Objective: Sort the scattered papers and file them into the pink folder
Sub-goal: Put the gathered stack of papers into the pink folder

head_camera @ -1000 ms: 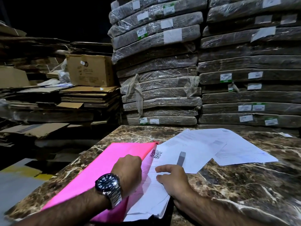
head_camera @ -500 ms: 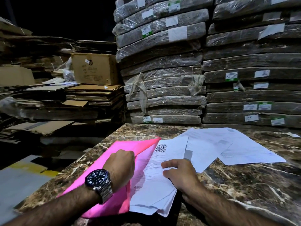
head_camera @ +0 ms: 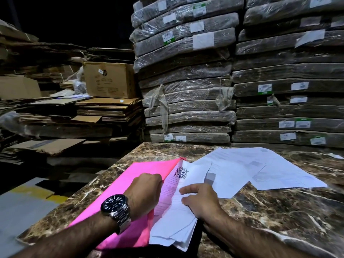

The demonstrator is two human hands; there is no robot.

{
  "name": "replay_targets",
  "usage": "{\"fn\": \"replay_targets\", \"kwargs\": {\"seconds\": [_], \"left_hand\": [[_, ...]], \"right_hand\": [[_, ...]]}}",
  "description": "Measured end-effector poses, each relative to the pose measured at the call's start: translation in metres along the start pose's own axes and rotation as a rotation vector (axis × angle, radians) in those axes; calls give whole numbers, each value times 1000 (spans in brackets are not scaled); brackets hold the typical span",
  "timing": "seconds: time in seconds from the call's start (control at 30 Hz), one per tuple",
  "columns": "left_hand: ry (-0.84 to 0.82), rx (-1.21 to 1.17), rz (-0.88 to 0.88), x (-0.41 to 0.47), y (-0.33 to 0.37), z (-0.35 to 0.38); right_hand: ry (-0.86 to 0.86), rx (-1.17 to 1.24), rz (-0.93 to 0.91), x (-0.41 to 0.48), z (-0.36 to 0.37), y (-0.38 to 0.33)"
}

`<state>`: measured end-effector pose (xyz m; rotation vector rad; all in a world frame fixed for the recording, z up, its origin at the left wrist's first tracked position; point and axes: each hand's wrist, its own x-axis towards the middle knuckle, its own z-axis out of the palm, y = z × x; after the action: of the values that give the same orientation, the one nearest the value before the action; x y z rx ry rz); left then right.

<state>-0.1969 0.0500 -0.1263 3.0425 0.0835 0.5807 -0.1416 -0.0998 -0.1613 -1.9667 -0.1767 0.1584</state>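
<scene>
Paper stack (head_camera: 173,222) has slid left, deeper into pink folder (head_camera: 126,179) vs. 0.5 s ago. L hand (head_camera: 145,194) curled, gripping folder's flap edge. R hand (head_camera: 200,201) fingers fairly straight, pressing stack. Folder lies under L hand on counter (head_camera: 279,220); loose sheets (head_camera: 270,172) beyond R hand.

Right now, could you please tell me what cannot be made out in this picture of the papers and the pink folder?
All from the head view.
Fingertips of the left hand: curled behind its knuckles at the edge of the pink folder, so its grip is unclear.
Number of sheets in the stack under the right hand: they overlap.
Print on the loose papers: too small, blurred.
Labels on the wrapped bundles: blurred.
</scene>
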Motion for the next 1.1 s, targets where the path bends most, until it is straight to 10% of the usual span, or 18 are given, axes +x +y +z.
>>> {"fn": "replay_targets", "kwargs": {"seconds": [0.73, 1.1], "left_hand": [[-1, -128, 10, 2, -10, -1], [-213, 181, -158, -43, 39, -3]], "right_hand": [[-30, -29, -19, 5, 22, -13], [72, 21, -16, 9, 15, -7]]}}
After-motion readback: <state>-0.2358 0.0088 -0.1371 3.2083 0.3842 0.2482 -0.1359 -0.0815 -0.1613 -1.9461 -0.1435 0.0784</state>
